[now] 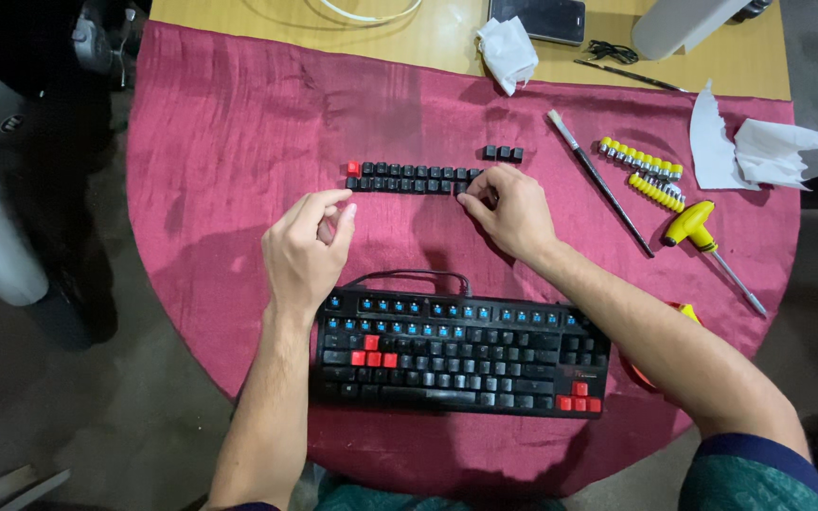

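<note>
Setting a black keycap [466,188] at the end of the keycap rows [409,178] on the red cloth [229,142], I pinch it softly in my right hand [513,213] fingers, keeping my empty, half-curled left hand [307,251] off the keyboard [461,352].

Bare red cloth [220,170] lies open to the left of the loose keycap rows [409,177]. The keyboard [456,355] and its cable loop [409,276] block the near side; the brush [598,180], bit rows [650,175] and yellow-handled driver [702,237] crowd the right, seemingly well apart.
</note>
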